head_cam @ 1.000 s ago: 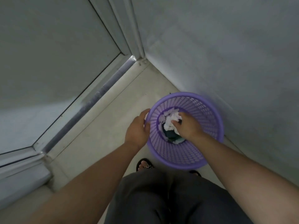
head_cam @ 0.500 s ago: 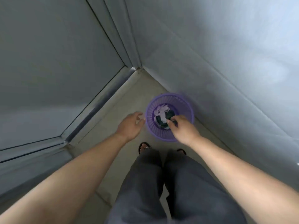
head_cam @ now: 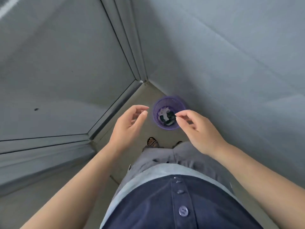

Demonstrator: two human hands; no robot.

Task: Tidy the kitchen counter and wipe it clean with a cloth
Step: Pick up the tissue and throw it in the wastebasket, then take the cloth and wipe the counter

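A purple mesh waste basket point(head_cam: 179, 105) stands on the floor in a corner, against the right wall. White crumpled paper and dark scraps point(head_cam: 165, 116) lie inside it. My left hand point(head_cam: 127, 128) hovers high above the floor to the basket's left, fingers apart and curled, holding nothing. My right hand point(head_cam: 198, 128) hangs above the basket's right rim, thumb and forefinger loosely pinched with nothing visible between them. No counter or cloth is in view.
A grey wall point(head_cam: 231, 63) rises on the right. On the left stands a grey panel with a metal door frame and floor track point(head_cam: 115, 109). My sandalled feet point(head_cam: 152, 142) stand on the beige tile floor just behind the basket.
Both hands have lifted out of and away from the basket. The view has risen, so the basket looks much smaller and farther below.
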